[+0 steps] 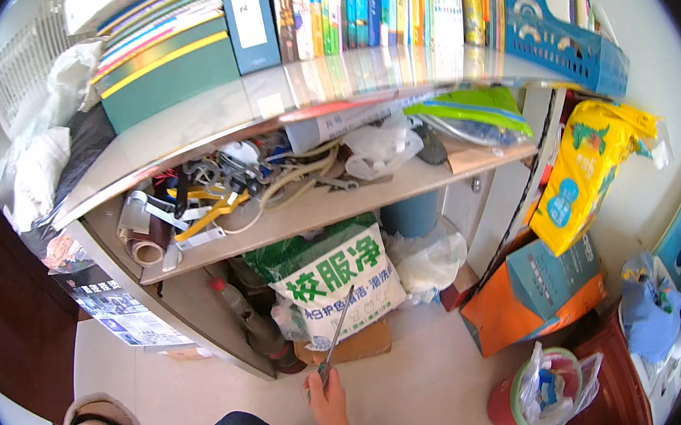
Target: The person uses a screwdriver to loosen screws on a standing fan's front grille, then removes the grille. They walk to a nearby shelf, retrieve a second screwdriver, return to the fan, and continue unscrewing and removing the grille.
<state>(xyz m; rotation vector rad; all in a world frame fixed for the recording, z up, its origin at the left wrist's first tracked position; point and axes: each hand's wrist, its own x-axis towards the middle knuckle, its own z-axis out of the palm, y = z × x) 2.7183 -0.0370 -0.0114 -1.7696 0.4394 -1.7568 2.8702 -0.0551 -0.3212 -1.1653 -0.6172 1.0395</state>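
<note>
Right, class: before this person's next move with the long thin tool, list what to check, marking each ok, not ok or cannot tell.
1. Grip: right hand closed round the screwdriver handle: ok.
2. Shaft points up and away from the body, toward the white-and-green bag: ok.
3. Left hand out of view: cannot tell.
4. Middle shelf crowded with tangled cables and tools: not ok.
5. Tip shape, too small to see: cannot tell.

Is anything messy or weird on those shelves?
Yes. The middle shelf holds a tangled heap of hoses and tools, with tape rolls at its left edge. A big bag leans crookedly underneath. The right hand holds a screwdriver pointing up.
</note>
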